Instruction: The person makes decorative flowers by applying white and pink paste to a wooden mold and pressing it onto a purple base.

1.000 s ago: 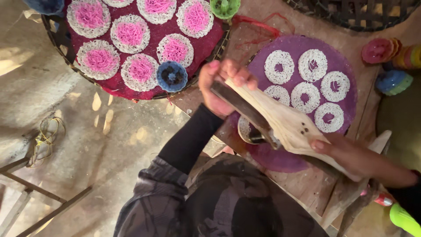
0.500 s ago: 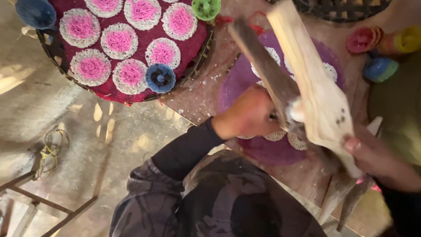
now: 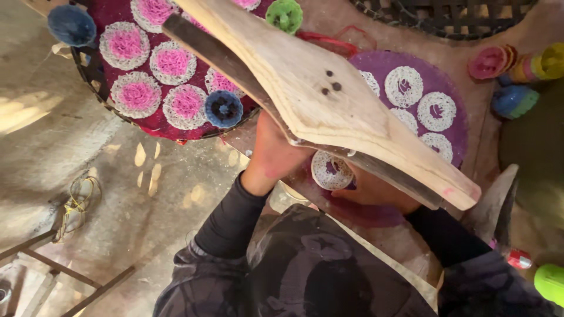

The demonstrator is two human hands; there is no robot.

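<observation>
Your wooden press (image 3: 329,100) has swung up from low over the purple mat (image 3: 452,88) to lie raised, close under the camera — the mat's white coils (image 3: 404,86) show again. Your left hand (image 3: 276,155) grips it from below; your right hand (image 3: 370,191) lies beneath it — its grip cannot be told. A fresh coil (image 3: 330,170) sits between the hands.

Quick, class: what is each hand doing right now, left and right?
Left hand: under the wooden press, gripping it by the look of it; fingers hidden.
Right hand: mostly hidden beneath the press; its grip cannot be told.
</observation>
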